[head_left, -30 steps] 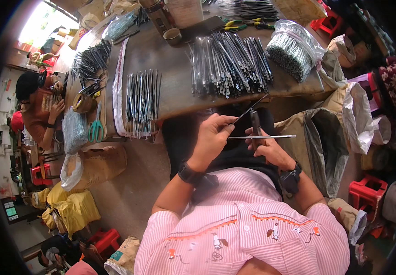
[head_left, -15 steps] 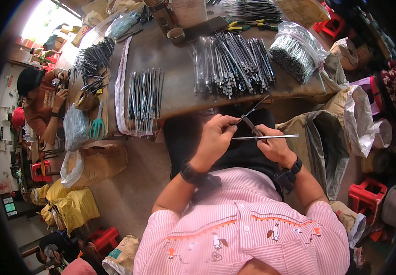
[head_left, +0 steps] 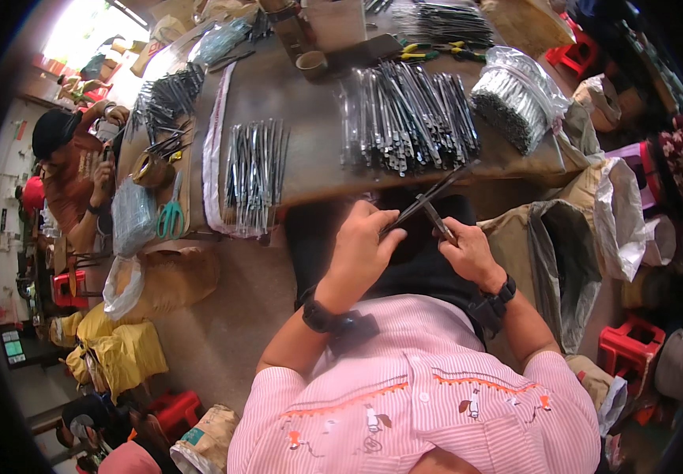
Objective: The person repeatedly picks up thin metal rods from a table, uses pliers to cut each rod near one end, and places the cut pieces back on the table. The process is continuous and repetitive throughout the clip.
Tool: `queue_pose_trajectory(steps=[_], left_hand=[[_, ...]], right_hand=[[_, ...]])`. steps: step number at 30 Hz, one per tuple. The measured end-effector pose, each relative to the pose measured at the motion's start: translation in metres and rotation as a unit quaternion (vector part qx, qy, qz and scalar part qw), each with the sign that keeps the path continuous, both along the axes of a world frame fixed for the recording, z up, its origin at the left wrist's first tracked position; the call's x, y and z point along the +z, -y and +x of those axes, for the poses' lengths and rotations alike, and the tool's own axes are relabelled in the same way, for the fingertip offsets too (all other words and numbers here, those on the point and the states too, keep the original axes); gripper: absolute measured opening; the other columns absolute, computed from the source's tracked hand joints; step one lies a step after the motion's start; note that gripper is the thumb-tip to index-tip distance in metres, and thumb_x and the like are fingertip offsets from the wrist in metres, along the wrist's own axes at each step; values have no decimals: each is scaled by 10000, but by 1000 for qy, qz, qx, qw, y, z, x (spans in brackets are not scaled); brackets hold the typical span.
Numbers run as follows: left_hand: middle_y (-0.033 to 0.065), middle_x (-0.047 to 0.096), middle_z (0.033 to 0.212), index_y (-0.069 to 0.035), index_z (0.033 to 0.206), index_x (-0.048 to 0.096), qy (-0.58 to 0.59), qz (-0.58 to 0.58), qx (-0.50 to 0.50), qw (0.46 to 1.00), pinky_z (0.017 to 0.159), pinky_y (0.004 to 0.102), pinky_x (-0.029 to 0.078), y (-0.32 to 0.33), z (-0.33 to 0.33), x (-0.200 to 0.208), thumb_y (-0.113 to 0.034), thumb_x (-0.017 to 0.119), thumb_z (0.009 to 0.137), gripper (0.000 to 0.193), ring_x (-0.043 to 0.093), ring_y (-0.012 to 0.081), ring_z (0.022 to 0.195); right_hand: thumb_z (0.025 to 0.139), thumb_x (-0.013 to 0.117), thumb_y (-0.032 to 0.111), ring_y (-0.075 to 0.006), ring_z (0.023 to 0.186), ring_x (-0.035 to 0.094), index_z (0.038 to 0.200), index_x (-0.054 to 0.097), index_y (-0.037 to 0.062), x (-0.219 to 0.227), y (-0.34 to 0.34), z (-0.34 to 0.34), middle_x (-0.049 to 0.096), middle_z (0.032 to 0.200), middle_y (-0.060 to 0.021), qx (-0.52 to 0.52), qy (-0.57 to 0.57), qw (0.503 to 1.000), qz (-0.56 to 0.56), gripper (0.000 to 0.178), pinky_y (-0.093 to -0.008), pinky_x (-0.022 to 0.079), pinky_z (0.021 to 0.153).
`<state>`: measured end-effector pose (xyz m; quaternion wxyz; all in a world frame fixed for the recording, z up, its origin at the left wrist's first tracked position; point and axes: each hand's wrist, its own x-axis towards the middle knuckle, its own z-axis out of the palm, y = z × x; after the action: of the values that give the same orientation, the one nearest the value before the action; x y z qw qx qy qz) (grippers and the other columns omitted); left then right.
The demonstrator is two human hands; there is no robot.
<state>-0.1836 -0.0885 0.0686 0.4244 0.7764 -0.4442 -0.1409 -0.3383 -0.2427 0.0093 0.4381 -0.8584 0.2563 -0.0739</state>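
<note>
Above my lap, my left hand [head_left: 365, 241] pinches thin dark metal strips [head_left: 448, 183] that slant up to the right toward the table edge. My right hand [head_left: 470, 249] is closed around a short, flat metal hand tool [head_left: 431, 215], its exact kind unclear. The tool's tip meets or crosses the strips. On the table just beyond lies a large pile of similar strips [head_left: 408, 118]. A smaller row of strips [head_left: 256, 174] lies to the left, its near ends over the table edge.
A plastic-wrapped bundle of strips [head_left: 515, 99] sits at the table's right. Pliers [head_left: 436, 52], a brown cup [head_left: 310, 63] and teal scissors [head_left: 171, 217] lie about. Open sacks [head_left: 566, 261] stand at right. A co-worker [head_left: 77, 166] sits at left; a red stool [head_left: 632, 347] is right.
The bright strip that lay crosswise by my right hand no longer shows there. My left hand has shifted slightly left and down, and the strips now slant together past the tool.
</note>
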Motion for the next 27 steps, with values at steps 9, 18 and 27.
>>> queue_pose_trajectory(steps=[9, 18, 27], left_hand=[[186, 678, 875, 24, 938, 695, 158, -33, 224, 961, 741, 341, 499, -37, 78, -24, -110, 661, 818, 183, 658, 293, 810], [254, 653, 873, 24, 887, 710, 150, 149, 377, 902, 796, 450, 479, -91, 182, -61, -219, 630, 784, 276, 622, 398, 862], [214, 588, 949, -15, 955, 677, 208, 127, 285, 927, 823, 447, 463, 9, 132, -67, -240, 659, 804, 271, 568, 381, 924]], right_hand=[[766, 493, 86, -239, 716, 623, 1094, 563, 41, -8, -10, 13, 645, 793, -92, 13, 28, 987, 159, 338, -329, 486, 689], [763, 452, 37, -122, 628, 572, 1060, 548, 5, -16, 0, 0, 600, 753, -62, -74, 100, 939, 321, 314, -245, 439, 525], [751, 453, 34, -130, 622, 572, 1033, 538, -7, -4, -8, 4, 593, 766, -82, -53, 83, 911, 401, 297, -254, 453, 544]])
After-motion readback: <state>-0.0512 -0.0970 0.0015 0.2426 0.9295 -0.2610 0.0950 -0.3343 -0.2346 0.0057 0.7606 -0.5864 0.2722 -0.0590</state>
